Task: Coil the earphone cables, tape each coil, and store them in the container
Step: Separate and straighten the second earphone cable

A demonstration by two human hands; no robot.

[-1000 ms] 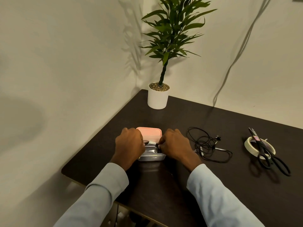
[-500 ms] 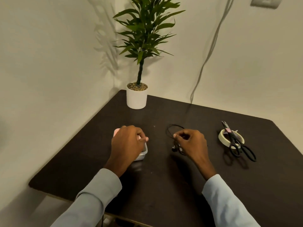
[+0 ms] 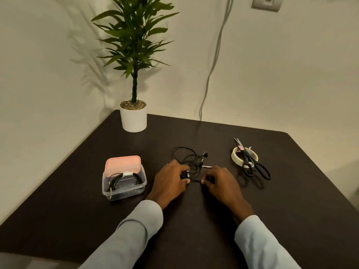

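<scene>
Coiling of the second earphone cable [image 3: 191, 161] starts: your left hand [image 3: 171, 181] and right hand [image 3: 221, 181] pinch its tangled strand on the counter [image 3: 194, 220]. One taped coil [image 3: 124, 179] sits in the container [image 3: 124, 191]. Next, untangle and loop it evenly.

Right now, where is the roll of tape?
In the head view, the roll of tape lies flat on the table's right side, under the black scissors, right of the loose earphone cable.

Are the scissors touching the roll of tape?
Touching. The head view shows the scissors lying across the top of the roll of tape, blades over its far rim and handles past its near rim.
</scene>
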